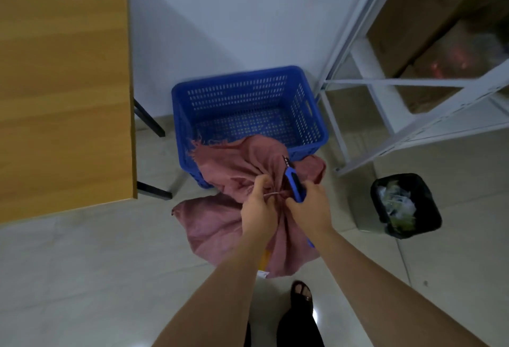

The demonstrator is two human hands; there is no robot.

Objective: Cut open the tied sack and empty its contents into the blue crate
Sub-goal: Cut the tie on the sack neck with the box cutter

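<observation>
A dusty pink cloth sack [220,225] stands on the tiled floor, its gathered top flopping against the near wall of the blue perforated crate [248,109]. A thin white tie [271,194] cinches the sack's neck. My left hand [257,203] pinches the neck and the tie from the left. My right hand [309,203] is closed around a blue-handled utility knife [293,178], whose blade points up and away over the cloth, just right of the tie. The crate's floor is bare.
A wooden table [63,90] with black legs fills the left side. A white metal shelf rack [399,82] with cardboard boxes stands to the right of the crate. A black waste bin [405,204] full of rubbish sits at the right. My sandalled foot [301,293] is below the sack.
</observation>
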